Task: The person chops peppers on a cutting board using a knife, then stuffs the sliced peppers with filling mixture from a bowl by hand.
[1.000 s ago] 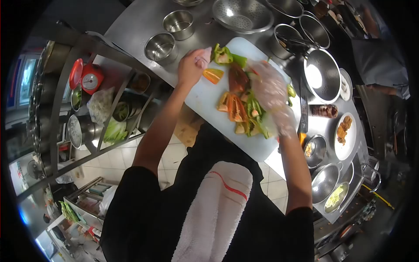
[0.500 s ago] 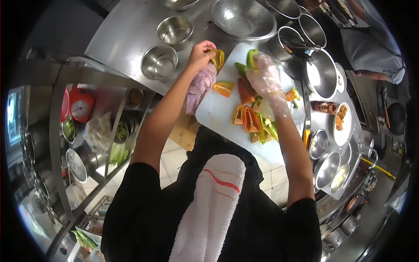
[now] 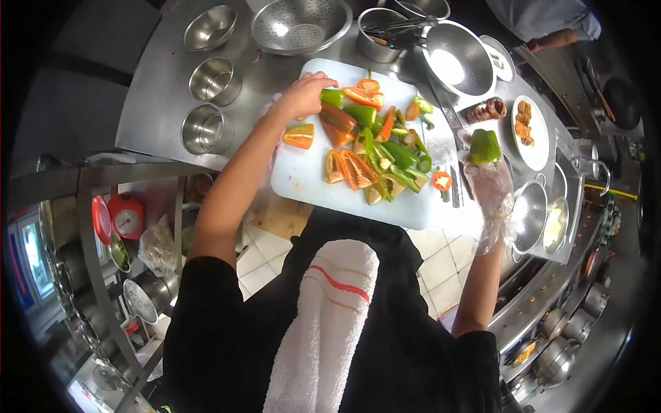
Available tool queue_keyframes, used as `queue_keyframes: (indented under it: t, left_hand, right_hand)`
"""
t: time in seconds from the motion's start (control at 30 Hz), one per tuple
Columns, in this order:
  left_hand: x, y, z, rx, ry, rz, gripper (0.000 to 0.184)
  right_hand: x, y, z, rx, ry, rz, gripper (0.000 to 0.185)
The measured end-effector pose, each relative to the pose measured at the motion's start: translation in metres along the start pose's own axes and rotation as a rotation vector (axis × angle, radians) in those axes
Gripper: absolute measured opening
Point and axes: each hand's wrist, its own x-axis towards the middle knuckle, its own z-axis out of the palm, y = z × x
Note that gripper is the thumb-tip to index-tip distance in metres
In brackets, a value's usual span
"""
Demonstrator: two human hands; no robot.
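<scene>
A white cutting board (image 3: 303, 165) carries cut green, orange and red pepper pieces (image 3: 358, 168). My left hand (image 3: 306, 95) reaches over its upper left part, fingers bent around a green pepper piece (image 3: 333, 97). An orange piece (image 3: 298, 136) lies just below that hand. Off the board's right side, my right hand (image 3: 490, 186), in a clear plastic glove, grips a large green pepper piece (image 3: 485, 147). A knife (image 3: 441, 93) lies along the board's right edge. Beside it sits a small orange-red slice (image 3: 441, 181).
Metal pots (image 3: 215, 81) stand at left, with a perforated colander (image 3: 301, 26) behind the board. Another colander (image 3: 460, 58), a jar (image 3: 484, 111) and a plate of brown food (image 3: 530, 132) are at right. A person's arm (image 3: 554, 40) shows at the upper right.
My right hand has moved off the board to the right, with a green pepper piece in it. The view has shifted, and more pepper pieces show on the board.
</scene>
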Motion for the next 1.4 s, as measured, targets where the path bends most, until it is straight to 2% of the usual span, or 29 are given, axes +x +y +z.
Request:
queue_keyframes:
  t: [0.1,0.17,0.23,0.3,0.33,0.4,0.43,0.5,0.53,0.57,0.6,0.63,0.7,0.73,0.77,0.83,0.87,0.93,1.03,1.1,1.17,1.23,1.3,1.33,1.37,1.4]
  left_hand:
    - [0.014,0.012,-0.005,0.156,-0.07,-0.019,0.045]
    - [0.027,0.006,-0.007,0.13,-0.247,-0.08,0.038]
    - [0.025,-0.005,-0.003,0.152,-0.181,-0.078,0.033]
    - [0.023,-0.021,0.006,0.169,0.07,-0.074,0.031]
    - [0.022,-0.028,0.006,0.185,0.057,-0.07,0.031]
    - [0.024,-0.029,0.002,-0.104,0.086,-0.207,0.028]
    - [0.025,-0.024,0.001,-0.095,0.076,-0.205,0.028]
    - [0.019,-0.004,-0.002,0.044,0.381,0.025,0.025]
    - [0.023,0.036,-0.008,0.077,0.51,0.055,0.022]
    - [0.027,0.078,-0.009,0.073,0.493,0.06,0.022]
    - [0.033,0.123,-0.002,-0.117,0.444,0.046,0.025]
    - [0.041,0.171,0.017,-0.323,0.382,0.036,0.029]
    - [0.052,0.265,0.063,-0.709,-0.02,0.082,0.039]
    - [0.064,0.306,0.086,-0.832,-0.118,-0.076,0.037]
    - [0.076,0.34,0.106,-0.935,-0.208,-0.241,0.035]
    - [0.11,0.367,0.143,-1.045,-0.321,-0.397,0.042]
    - [0.123,0.37,0.159,-1.032,-0.323,-0.391,0.042]
    - [0.142,0.375,0.189,-0.987,-0.368,-0.524,0.031]
    - [0.136,0.369,0.207,-1.022,-0.307,-0.437,0.029]
    - [0.13,0.371,0.214,-0.973,-0.312,-0.464,0.026]
    - [0.125,0.359,0.228,-0.99,-0.143,-0.205,0.022]
    - [0.123,0.353,0.223,-0.887,-0.137,-0.191,0.025]
    - [0.121,0.351,0.211,-0.944,-0.122,-0.218,0.025]
    - [0.119,0.353,0.2,-0.918,-0.148,-0.261,0.027]
    - [0.12,0.354,0.195,-0.917,-0.137,-0.263,0.027]
    - [0.119,0.352,0.193,-0.919,-0.102,-0.31,0.026]
  right_hand:
    - [-0.03,-0.005,-0.017,-0.046,0.132,-0.004,0.05]
    - [-0.048,-0.012,-0.027,-0.082,0.191,-0.018,0.048]
    - [-0.064,-0.019,-0.039,-0.206,0.258,-0.024,0.046]
    - [-0.08,-0.03,-0.049,-0.273,0.302,-0.034,0.047]
    - [-0.087,-0.031,-0.061,-0.266,0.31,-0.036,0.045]
    - [-0.1,-0.032,-0.081,-0.304,0.36,-0.026,0.041]
    - [-0.104,-0.035,-0.089,-0.292,0.366,-0.025,0.041]
    - [-0.11,-0.041,-0.108,-0.426,0.317,-0.008,0.043]
    - [-0.11,-0.037,-0.122,-0.325,0.318,-0.001,0.046]
    - [-0.106,-0.037,-0.129,-0.318,0.288,-0.007,0.047]
    - [-0.102,-0.038,-0.137,-0.314,0.278,-0.012,0.047]
    - [-0.092,-0.028,-0.157,-0.439,0.196,-0.033,0.046]
    - [-0.07,-0.014,-0.177,-0.542,0.186,-0.185,0.033]
    - [-0.054,-0.027,-0.169,-0.931,0.296,-0.076,0.028]
    - [-0.046,-0.032,-0.164,-1.184,0.304,-0.3,0.026]
    - [-0.026,-0.019,-0.189,-1.449,0.123,-0.565,0.024]
    - [-0.019,-0.013,-0.193,-1.442,0.135,-0.573,0.024]
    - [-0.007,-0.007,-0.192,-1.494,0.11,-0.372,0.021]
    - [-0.015,-0.004,-0.199,-1.468,0.166,-0.44,0.017]
    - [-0.021,0.002,-0.198,-1.397,0.227,-0.385,0.015]
    - [-0.018,0.005,-0.201,-0.927,0.542,-0.261,0.017]
    - [-0.014,0.014,-0.21,-0.918,0.592,-0.326,0.021]
    - [-0.012,0.018,-0.218,-0.839,0.608,-0.155,0.022]
    - [-0.023,-0.003,-0.201,-0.717,0.613,-0.047,0.023]
    - [-0.024,0.0,-0.202,-0.718,0.603,-0.05,0.023]
    - [-0.027,-0.001,-0.201,-0.952,0.554,-0.258,0.024]
